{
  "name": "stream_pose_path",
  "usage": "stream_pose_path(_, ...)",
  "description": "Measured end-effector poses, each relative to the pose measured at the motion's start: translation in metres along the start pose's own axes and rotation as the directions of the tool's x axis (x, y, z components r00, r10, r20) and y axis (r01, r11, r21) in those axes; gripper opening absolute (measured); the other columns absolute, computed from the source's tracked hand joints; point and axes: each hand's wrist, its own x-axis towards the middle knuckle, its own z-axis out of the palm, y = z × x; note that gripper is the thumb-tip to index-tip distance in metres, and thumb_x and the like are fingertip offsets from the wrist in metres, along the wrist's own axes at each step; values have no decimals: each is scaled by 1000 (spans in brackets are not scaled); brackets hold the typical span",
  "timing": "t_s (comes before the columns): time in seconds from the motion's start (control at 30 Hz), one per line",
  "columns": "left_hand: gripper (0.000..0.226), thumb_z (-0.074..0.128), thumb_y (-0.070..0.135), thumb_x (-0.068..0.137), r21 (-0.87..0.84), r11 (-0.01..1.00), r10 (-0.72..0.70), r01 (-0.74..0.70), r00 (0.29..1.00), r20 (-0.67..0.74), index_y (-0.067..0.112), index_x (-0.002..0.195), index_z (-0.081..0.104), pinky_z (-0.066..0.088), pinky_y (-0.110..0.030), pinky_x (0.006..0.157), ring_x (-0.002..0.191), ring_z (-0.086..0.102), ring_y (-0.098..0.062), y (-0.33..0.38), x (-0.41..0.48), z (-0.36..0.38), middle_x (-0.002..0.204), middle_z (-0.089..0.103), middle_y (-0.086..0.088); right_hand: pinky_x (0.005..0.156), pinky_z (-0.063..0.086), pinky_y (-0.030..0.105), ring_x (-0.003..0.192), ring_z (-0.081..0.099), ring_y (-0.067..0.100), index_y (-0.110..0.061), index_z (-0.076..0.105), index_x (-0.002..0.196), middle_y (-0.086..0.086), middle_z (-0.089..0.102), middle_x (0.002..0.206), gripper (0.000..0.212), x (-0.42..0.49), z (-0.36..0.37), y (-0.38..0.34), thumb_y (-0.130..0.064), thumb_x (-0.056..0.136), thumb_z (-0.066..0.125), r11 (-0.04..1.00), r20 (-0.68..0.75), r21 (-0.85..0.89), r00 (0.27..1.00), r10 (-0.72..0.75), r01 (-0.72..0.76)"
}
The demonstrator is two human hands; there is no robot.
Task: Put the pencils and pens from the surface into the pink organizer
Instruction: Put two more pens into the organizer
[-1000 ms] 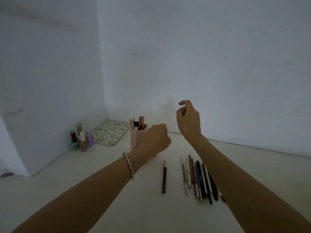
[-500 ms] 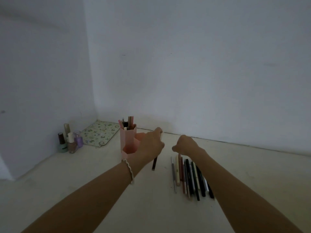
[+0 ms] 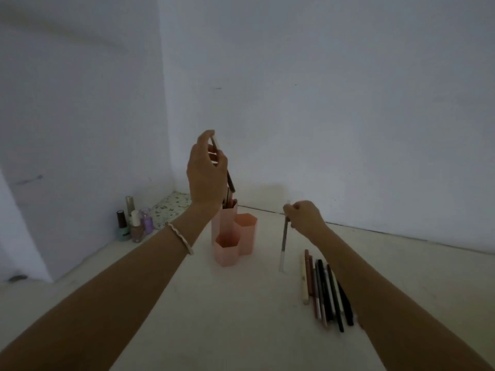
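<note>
Your pink organizer [image 3: 227, 253] stands mid-surface. The row of pens and pencils [image 3: 325, 290] lies at its 4 o'clock. At 12, your left hand [image 3: 206, 172] pinches a dark pencil [image 3: 231, 182] over the tall cell. At 3, your right hand [image 3: 305, 218] pinches a grey pen [image 3: 284, 242] near its top. These look light, stiff and slick, so grip mid-shaft.

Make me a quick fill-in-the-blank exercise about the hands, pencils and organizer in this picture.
The left hand holds a dark pencil above the ___ organizer.
The right hand pinches a grey pen whose free end points ___.
A bracelet circles the ___ wrist.
Missing words: pink; down; left.
</note>
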Motion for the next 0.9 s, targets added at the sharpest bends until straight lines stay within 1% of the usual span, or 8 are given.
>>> stream_pose_path(0.07,37,53,9,94,49,999,-2,1,1000,26,20,129,50,59,-30,74,83,64,-14,-14,8,-5,101,63,-5,61,50,34,65,63,27,11,59,84,27,67,79,30,2,-9,-22,-16,92,51,984,-138,152,988,-68,89)
stream_pose_path(0.17,38,52,11,96,136,990,9,-35,982,188,24,132,48,58,-32,76,82,62,-14,-33,-3,-6,99,62,-3,66,55,41,70,65,33,1,55,85,21,67,81,16,-2,-10,-49,-13,92,51,903,-337,327,927,-163,278)
stream_pose_path(0.23,40,53,13,96,158,986,22,-54,980,198,26,133,46,56,-28,76,80,61,-12,-42,-7,-8,95,62,0,65,56,33,68,63,26,-10,53,83,12,65,76,12,-5,-3,-63,-15,93,53,854,-410,361,886,-216,375)
stream_pose_path(0.33,38,57,9,94,131,990,31,-55,984,178,25,126,47,58,-31,77,79,63,-15,-45,-1,-13,91,64,-1,54,47,10,60,57,-1,-19,52,88,-7,61,72,8,-7,10,-76,-14,93,55,800,-488,361,828,-276,480)
stream_pose_path(0.53,32,56,7,92,184,981,-6,-54,951,311,22,121,53,57,-34,73,77,63,-19,-51,-6,-19,85,64,-3,58,44,4,68,58,-5,-20,47,113,-11,59,80,23,-8,20,-81,-10,93,53,724,-616,380,741,-267,576)
stream_pose_path(0.6,22,54,17,94,297,951,-37,-83,926,377,20,115,61,53,-36,84,93,63,-21,-56,-11,-18,99,66,-5,61,43,3,68,58,-4,-22,43,122,-7,61,81,31,-8,17,-81,-10,94,51,701,-655,385,713,-250,600)
stream_pose_path(0.7,34,47,35,96,474,874,-52,-108,949,312,23,122,65,37,-42,104,126,45,-23,-63,-14,-19,135,52,-5,66,42,2,70,57,1,-25,37,131,1,63,82,40,-8,16,-81,-11,96,51,685,-675,370,688,-265,628)
stream_pose_path(0.9,34,43,16,94,316,949,-35,-13,989,144,18,125,57,39,-35,99,118,50,-21,-51,-5,-26,128,56,-5,66,44,3,75,63,4,-31,37,124,-1,65,84,34,-8,39,-86,-15,98,50,723,-603,311,716,-351,616)
